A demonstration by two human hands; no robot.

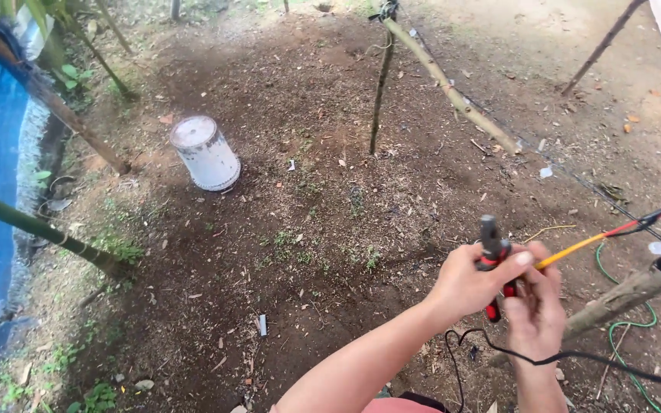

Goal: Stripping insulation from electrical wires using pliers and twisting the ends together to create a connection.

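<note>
Presently left hand (468, 284) closes around red-handled pliers (493, 256), right hand (535, 306) pinches yellow wire (575, 249) just beside the plier head; wire judged light, thin, springy, best held close to the jaws, tensioned toward the branch (636, 289).

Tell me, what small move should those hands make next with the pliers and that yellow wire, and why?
Probably squeeze the red-handled pliers and ease them along the yellow wire. The left hand grips the handles, the right hand steadies the wire's near end right at the tool, and the wire runs taut toward the wooden pole, so both seem set for a cut or strip.
</note>
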